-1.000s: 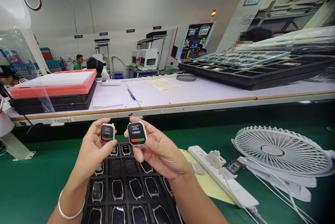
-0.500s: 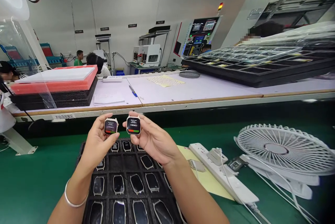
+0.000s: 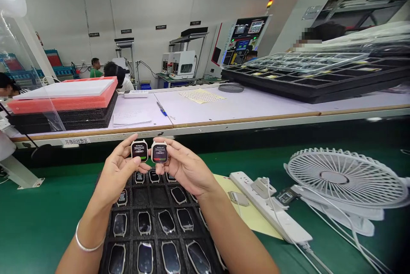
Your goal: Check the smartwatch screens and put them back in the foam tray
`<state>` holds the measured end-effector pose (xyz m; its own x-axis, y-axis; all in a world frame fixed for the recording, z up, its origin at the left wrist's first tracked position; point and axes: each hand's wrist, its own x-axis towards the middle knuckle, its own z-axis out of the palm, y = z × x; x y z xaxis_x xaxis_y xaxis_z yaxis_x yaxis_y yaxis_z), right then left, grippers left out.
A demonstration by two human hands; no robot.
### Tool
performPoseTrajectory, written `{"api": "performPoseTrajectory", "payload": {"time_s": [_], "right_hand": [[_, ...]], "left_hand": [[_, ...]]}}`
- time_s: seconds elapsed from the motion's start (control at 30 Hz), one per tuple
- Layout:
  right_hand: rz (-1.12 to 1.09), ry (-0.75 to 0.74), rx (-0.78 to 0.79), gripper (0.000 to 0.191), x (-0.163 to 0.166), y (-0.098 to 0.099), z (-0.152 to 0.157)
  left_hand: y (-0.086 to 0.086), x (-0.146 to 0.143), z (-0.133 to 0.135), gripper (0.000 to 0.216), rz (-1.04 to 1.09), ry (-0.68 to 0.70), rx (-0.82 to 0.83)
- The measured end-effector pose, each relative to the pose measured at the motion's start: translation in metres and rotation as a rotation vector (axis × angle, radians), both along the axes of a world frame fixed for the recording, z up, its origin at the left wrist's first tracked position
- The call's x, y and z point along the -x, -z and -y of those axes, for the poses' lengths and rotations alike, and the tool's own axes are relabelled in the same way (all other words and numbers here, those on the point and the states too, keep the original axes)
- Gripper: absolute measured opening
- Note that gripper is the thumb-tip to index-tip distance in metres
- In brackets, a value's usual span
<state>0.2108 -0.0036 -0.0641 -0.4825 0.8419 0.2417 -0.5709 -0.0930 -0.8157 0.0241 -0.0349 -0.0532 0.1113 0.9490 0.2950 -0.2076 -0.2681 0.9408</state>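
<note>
My left hand (image 3: 117, 171) grips a strapless smartwatch (image 3: 139, 148) by its edges, its lit screen facing me with white text and a green bar. Beside it, a second smartwatch (image 3: 159, 154) is pinched between the thumb and fingers of my right hand (image 3: 188, 169); its screen shows text and a red bar. The two watches are held upright at the same height, side by side with a small gap. Below my hands lies a black foam tray (image 3: 133, 220) with several watch bodies in its compartments. Two compartments in its second row hold no watch.
To the right are a white power strip (image 3: 272, 210), a yellow sheet (image 3: 253, 220), cables and a white fan (image 3: 346, 180). A raised shelf (image 3: 198, 116) spans the back, bearing stacked foam (image 3: 60, 103), a blue pen (image 3: 162, 109) and black trays (image 3: 288, 79). People sit beyond.
Both watches have come closer together, the left one moving right and the right one slightly left. The text and coloured bars on their screens have changed.
</note>
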Motion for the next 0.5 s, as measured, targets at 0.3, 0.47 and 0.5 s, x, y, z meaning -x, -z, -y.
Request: {"api": "performPoseTrajectory", "payload": {"time_s": [0.3,0.47,0.5], "right_hand": [[0.014,-0.045,-0.051,0.036,-0.005,-0.005,0.012],[0.042,-0.073,-0.075,0.039,-0.009,-0.008,0.019],[0.041,-0.078,-0.077,0.040,-0.009,-0.008,0.020]], "left_hand": [[-0.002,0.004,0.010,0.041,0.076,0.069,-0.027],[-0.007,0.005,0.018,0.039,0.076,0.086,-0.014],[-0.008,0.005,0.019,0.038,0.070,0.087,-0.011]]}}
